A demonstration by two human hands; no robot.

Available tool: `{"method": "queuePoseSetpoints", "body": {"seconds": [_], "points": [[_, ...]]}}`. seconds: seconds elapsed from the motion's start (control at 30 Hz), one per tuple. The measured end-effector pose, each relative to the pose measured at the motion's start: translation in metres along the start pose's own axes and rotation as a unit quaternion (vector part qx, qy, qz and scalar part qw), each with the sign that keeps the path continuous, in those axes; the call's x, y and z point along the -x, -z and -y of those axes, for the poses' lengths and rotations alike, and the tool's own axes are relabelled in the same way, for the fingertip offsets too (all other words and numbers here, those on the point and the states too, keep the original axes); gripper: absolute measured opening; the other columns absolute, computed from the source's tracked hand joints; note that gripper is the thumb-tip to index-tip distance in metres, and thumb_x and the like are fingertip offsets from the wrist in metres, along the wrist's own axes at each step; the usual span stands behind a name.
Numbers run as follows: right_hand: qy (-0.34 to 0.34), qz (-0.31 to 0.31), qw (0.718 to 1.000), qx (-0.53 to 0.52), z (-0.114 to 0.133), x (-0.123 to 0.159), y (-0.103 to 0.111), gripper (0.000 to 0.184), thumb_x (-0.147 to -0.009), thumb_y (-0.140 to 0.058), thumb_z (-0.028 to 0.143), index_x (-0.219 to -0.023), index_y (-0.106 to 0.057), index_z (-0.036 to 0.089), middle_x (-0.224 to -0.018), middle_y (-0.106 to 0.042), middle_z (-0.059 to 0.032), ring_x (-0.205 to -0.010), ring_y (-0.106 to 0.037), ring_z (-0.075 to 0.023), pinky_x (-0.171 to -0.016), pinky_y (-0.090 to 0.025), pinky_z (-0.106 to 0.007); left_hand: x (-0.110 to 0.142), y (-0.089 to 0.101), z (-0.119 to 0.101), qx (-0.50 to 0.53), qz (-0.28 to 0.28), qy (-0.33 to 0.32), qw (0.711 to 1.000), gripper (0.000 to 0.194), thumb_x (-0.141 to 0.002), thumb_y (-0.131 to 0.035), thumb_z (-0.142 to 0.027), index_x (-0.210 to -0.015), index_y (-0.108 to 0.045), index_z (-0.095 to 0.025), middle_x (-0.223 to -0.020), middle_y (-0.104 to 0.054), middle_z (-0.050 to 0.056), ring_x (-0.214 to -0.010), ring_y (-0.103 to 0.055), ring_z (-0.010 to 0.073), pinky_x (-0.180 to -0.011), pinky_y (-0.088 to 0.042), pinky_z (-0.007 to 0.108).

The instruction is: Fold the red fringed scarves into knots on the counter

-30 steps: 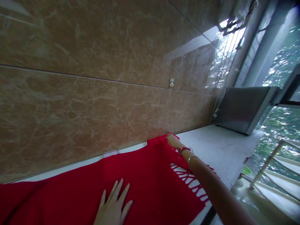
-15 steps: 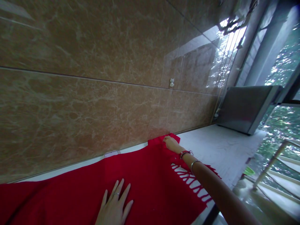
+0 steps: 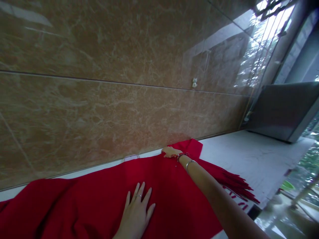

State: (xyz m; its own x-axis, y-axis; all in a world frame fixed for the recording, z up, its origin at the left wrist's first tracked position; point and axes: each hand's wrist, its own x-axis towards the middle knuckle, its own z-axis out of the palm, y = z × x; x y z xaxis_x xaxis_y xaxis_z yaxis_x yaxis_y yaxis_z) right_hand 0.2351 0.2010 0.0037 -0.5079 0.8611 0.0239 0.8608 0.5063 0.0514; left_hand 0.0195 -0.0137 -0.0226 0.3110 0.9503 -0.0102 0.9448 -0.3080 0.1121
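Observation:
A red fringed scarf (image 3: 152, 172) lies spread along a white counter, with wrinkles at its left end. My left hand (image 3: 137, 207) rests flat on the cloth with fingers spread, a ring on one finger. My right hand (image 3: 170, 152) reaches across to the scarf's back edge by the wall, its fingers bent and closed on the cloth there. Just right of that hand a flap of the scarf is folded over. Tassels (image 3: 234, 182) lie bunched to the right, partly behind my right forearm. A phone-like flat object (image 3: 131, 157) shows at the back edge, partly covered by the scarf.
A brown marbled tile wall (image 3: 112, 109) rises behind the counter (image 3: 231, 149), with a small white hook (image 3: 194, 83) on it. A grey metal box-like appliance (image 3: 281, 111) stands at the right end. A green bowl (image 3: 287, 185) is lower right, beyond the counter edge.
My right hand has moved left along the scarf's back edge. The tassels on the right have bunched together and the folded flap shows more. My left hand stays flat; the view has turned left.

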Motion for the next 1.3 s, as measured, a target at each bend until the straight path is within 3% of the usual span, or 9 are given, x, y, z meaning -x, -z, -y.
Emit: {"method": "queuePoseSetpoints", "body": {"seconds": [0.13, 0.37, 0.57, 0.7, 0.77, 0.83, 0.97, 1.17, 1.3], "points": [[0.006, 0.004, 1.0, 0.025, 0.002, 0.005, 0.011, 0.022, -0.073, -0.053, 0.01, -0.092, -0.063, 0.015, -0.091, -0.064, -0.0094, -0.087, -0.058, -0.0193, -0.078, -0.042, -0.029, 0.001, -0.001, 0.002, 0.013, -0.018, -0.014, 1.0, 0.048, -0.085, -0.032, -0.042, -0.13, -0.036, -0.025, -0.141, -0.023, 0.008, -0.129, -0.016, 0.0273, -0.101, -0.021, 0.053], [0.044, -0.037, 0.997, 0.06, 0.006, 0.044, 0.037, 0.022, -0.081, -0.046, 0.012, -0.098, -0.06, 0.011, -0.105, -0.058, -0.0128, -0.099, -0.052, -0.0184, -0.087, -0.037, -0.028, 0.003, -0.007, 0.005, 0.005, -0.071, -0.03, 0.997, 0.049, -0.084, -0.036, -0.044, -0.13, -0.036, -0.026, -0.142, -0.023, 0.01, -0.13, -0.015, 0.0281, -0.102, -0.02, 0.051], [0.079, -0.114, 0.981, 0.136, 0.021, 0.121, 0.062, 0.023, -0.087, -0.037, 0.016, -0.091, -0.06, 0.015, -0.094, -0.058, -0.01, -0.082, -0.054, -0.0171, -0.075, -0.041, -0.029, 0.003, 0.009, 0.009, -0.036, -0.21, 0.017, 0.977, 0.052, -0.083, -0.041, -0.034, -0.133, -0.03, -0.025, -0.143, -0.018, 0.011, -0.131, -0.012, 0.0293, -0.102, -0.019, 0.05], [0.104, -0.129, 0.976, 0.142, 0.034, 0.184, 0.058, 0.024, -0.086, -0.036, 0.014, -0.09, -0.06, 0.016, -0.086, -0.058, -0.0081, -0.076, -0.053, -0.0167, -0.07, -0.041, -0.029, 0.006, 0.029, 0.024, -0.072, -0.284, 0.048, 0.955, 0.053, -0.081, -0.037, -0.015, -0.133, -0.031, -0.023, -0.143, -0.02, 0.009, -0.132, -0.007, 0.0278, -0.104, -0.013, 0.05], [0.122, -0.132, 0.974, 0.136, 0.039, 0.213, 0.044, 0.025, -0.085, -0.036, 0.011, -0.091, -0.059, 0.018, -0.086, -0.058, -0.007, -0.076, -0.052, -0.0164, -0.07, -0.041, -0.029, 0.007, 0.035, 0.037, -0.082, -0.257, 0.05, 0.962, 0.048, -0.079, -0.033, -0.01, -0.125, -0.043, -0.02, -0.135, -0.037, 0.011, -0.129, -0.02, 0.0269, -0.104, -0.012, 0.051], [0.132, -0.125, 0.974, 0.134, 0.043, 0.236, 0.024, 0.027, -0.083, -0.036, 0.008, -0.092, -0.059, 0.019, -0.088, -0.059, -0.0062, -0.076, -0.053, -0.016, -0.071, -0.041, -0.03, 0.006, 0.04, 0.051, -0.064, -0.174, 0.021, 0.983, 0.041, -0.078, -0.031, -0.008, -0.109, -0.056, -0.017, -0.116, -0.055, 0.011, -0.116, -0.042, 0.0233, -0.103, -0.018, 0.047], [0.076, -0.101, 0.981, 0.147, 0.047, 0.262, -0.009, 0.027, -0.081, -0.038, 0.007, -0.092, -0.06, 0.02, -0.092, -0.061, -0.0063, -0.079, -0.054, -0.0178, -0.074, -0.041, -0.033, 0.01, 0.054, 0.07, 0.013, -0.033, -0.099, 0.995, 0.03, -0.074, -0.036, -0.012, -0.09, -0.061, -0.018, -0.099, -0.061, 0.007, -0.093, -0.055, 0.0164, -0.088, -0.039, 0.03], [0.004, -0.124, 0.984, 0.128, 0.047, 0.267, -0.004, 0.021, -0.081, -0.043, 0.016, -0.085, -0.063, 0.018, -0.103, -0.059, -0.0098, -0.096, -0.05, -0.0242, -0.085, -0.035, -0.04, 0.044, 0.078, 0.079, 0.039, -0.059, -0.119, 0.99, 0.024, -0.069, -0.04, -0.017, -0.087, -0.056, -0.018, -0.099, -0.058, 0.005, -0.091, -0.053, 0.0184, -0.085, -0.041, 0.032], [0.022, -0.137, 0.982, 0.126, 0.043, 0.267, 0.006, 0.018, -0.078, -0.048, 0.019, -0.089, -0.063, 0.018, -0.126, -0.047, -0.0087, -0.112, -0.039, -0.0282, -0.091, -0.031, -0.043, 0.062, 0.069, 0.085, 0.038, -0.004, -0.112, 0.993, 0.048, -0.064, -0.04, -0.011, -0.11, -0.051, -0.016, -0.118, -0.053, 0.006, -0.107, -0.048, 0.019, -0.096, -0.034, 0.032]]}}
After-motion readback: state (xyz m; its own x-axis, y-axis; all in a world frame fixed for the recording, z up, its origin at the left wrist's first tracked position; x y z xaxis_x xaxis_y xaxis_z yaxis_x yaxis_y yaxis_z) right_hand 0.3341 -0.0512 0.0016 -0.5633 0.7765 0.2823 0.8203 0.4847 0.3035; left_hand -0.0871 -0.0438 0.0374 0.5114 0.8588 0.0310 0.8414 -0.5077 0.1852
